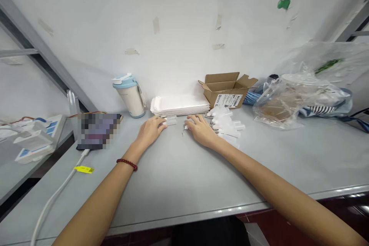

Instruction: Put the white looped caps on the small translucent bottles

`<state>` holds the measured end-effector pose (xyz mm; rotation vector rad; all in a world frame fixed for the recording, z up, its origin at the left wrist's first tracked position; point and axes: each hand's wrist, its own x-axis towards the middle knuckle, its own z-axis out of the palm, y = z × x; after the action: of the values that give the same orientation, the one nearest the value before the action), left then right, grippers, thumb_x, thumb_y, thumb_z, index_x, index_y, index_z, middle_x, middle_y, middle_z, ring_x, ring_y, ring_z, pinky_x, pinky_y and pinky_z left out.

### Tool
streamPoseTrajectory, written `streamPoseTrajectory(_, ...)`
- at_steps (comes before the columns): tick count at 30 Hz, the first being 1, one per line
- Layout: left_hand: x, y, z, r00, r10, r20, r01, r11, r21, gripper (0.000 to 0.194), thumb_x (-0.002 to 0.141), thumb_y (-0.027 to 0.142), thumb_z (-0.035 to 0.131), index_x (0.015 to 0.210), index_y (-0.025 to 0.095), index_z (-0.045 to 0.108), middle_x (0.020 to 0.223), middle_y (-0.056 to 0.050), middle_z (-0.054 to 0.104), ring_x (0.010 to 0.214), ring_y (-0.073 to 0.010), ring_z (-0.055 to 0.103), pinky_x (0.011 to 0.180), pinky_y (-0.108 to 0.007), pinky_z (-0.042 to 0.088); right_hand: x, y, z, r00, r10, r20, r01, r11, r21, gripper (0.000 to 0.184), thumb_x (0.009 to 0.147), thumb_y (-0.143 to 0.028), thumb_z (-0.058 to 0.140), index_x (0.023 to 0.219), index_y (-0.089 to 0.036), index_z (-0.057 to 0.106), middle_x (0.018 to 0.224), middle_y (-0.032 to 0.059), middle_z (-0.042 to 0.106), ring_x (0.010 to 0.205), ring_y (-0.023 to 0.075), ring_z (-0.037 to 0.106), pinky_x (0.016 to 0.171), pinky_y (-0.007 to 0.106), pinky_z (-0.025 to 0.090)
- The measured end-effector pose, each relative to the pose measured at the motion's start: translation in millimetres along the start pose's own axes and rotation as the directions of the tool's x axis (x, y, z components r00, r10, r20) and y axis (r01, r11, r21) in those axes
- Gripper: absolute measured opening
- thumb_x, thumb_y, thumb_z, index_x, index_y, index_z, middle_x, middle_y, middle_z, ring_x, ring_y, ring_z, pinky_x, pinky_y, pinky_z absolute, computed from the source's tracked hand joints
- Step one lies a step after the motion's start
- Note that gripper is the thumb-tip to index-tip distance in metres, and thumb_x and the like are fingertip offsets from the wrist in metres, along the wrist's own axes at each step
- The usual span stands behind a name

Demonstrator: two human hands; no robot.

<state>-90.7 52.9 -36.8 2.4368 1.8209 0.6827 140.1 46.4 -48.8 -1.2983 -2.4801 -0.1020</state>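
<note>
My left hand [150, 130], with a dark red bead bracelet [127, 163] at its wrist, pinches the end of a small white piece with a clear tube-like part [172, 120]. To the right of it, my right hand [201, 131] bends its fingers down over a small white piece [186, 127], largely hidden under the fingertips. Beside and behind the right hand lies a loose pile of white pieces with clear ends [229, 126]. A stack of flat white trays or boxes [181, 104] lies just beyond both hands.
An open cardboard box [226, 91] stands against the wall. At left are a cream cup with a blue lid [130, 96], a blurred-out phone or tablet [99, 130], its white cable [59, 192] and a power strip [43, 142]. Clear plastic bags [284, 105] lie at right on the grey table [178, 184].
</note>
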Motion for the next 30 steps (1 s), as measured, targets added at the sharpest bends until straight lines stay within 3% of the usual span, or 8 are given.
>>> streamPoseTrajectory(5,4,-4,7.8,0.986,-0.037,-0.161,0.029,0.998,-0.052,0.023,0.079,0.026,0.059,0.099,0.015,0.066,0.097,-0.009,0.063,0.075,-0.0199,0.059,0.073,-0.032,0.045,0,0,-2,0.996,0.044,0.081,-0.046,0.999,0.021,0.025,0.093,-0.014,0.038,0.109,-0.013,0.057,0.111,0.0116,0.060,0.100,0.0243,0.050,0.083,0.035,0.039)
streamPoseTrajectory(9,4,0,4.3,0.951,-0.173,-0.256,0.111,0.964,-0.240,0.020,0.079,0.033,0.057,0.081,0.015,0.066,0.082,-0.006,0.066,0.067,-0.0168,0.057,0.068,-0.029,0.044,-5,-2,-5,0.996,0.051,0.076,-0.053,0.998,0.018,0.024,0.093,-0.014,0.040,0.106,-0.014,0.059,0.103,0.0122,0.059,0.095,0.0228,0.051,0.077,0.031,0.039)
streamPoseTrajectory(12,2,11,0.4,0.959,-0.245,-0.143,0.160,0.883,-0.441,0.025,0.079,0.034,0.053,0.074,0.013,0.065,0.068,-0.003,0.064,0.058,-0.0145,0.056,0.060,-0.027,0.043,-9,-2,-6,0.998,0.050,0.047,-0.055,0.994,0.096,0.024,0.092,-0.011,0.042,0.108,-0.015,0.059,0.101,0.0115,0.057,0.094,0.0204,0.052,0.074,0.028,0.039)
streamPoseTrajectory(15,-2,26,-1.2,0.975,-0.197,0.099,0.216,0.760,-0.613,0.032,0.078,0.040,0.052,0.080,0.012,0.065,0.069,-0.004,0.063,0.051,-0.0122,0.054,0.050,-0.025,0.041,-12,-1,-7,0.999,0.048,-0.005,-0.047,0.985,0.166,0.027,0.090,-0.008,0.042,0.111,-0.016,0.057,0.101,0.0108,0.057,0.093,0.0190,0.052,0.076,0.028,0.040)
streamPoseTrajectory(18,-6,40,-1.7,0.962,-0.131,0.241,0.265,0.673,-0.691,0.037,0.078,0.045,0.052,0.086,0.011,0.066,0.074,-0.005,0.064,0.050,-0.0109,0.053,0.043,-0.022,0.038,-14,-2,-9,0.999,0.034,-0.039,-0.026,0.980,0.199,0.027,0.090,-0.008,0.043,0.112,-0.015,0.057,0.099,0.0111,0.057,0.092,0.0195,0.052,0.077,0.029,0.041)
streamPoseTrajectory(24,-11,52,-4.2,0.947,-0.083,0.312,0.292,0.631,-0.719,0.033,0.075,0.045,0.059,0.075,0.012,0.065,0.065,-0.003,0.060,0.046,-0.0079,0.049,0.042,-0.020,0.036,-16,-4,-12,0.996,0.002,-0.092,0.020,0.971,0.237,0.026,0.089,-0.009,0.044,0.112,-0.015,0.057,0.099,0.0115,0.058,0.092,0.0200,0.053,0.080,0.030,0.042)
streamPoseTrajectory(30,-11,51,-5.1,0.959,-0.124,0.255,0.283,0.495,-0.822,0.039,0.071,0.047,0.065,0.088,0.012,0.067,0.074,-0.006,0.063,0.057,-0.0121,0.056,0.043,-0.021,0.040,-17,-6,-18,0.996,0.060,-0.062,-0.038,0.951,0.307,0.028,0.090,-0.010,0.043,0.113,-0.012,0.057,0.101,0.0134,0.059,0.092,0.0212,0.055,0.081,0.032,0.042)
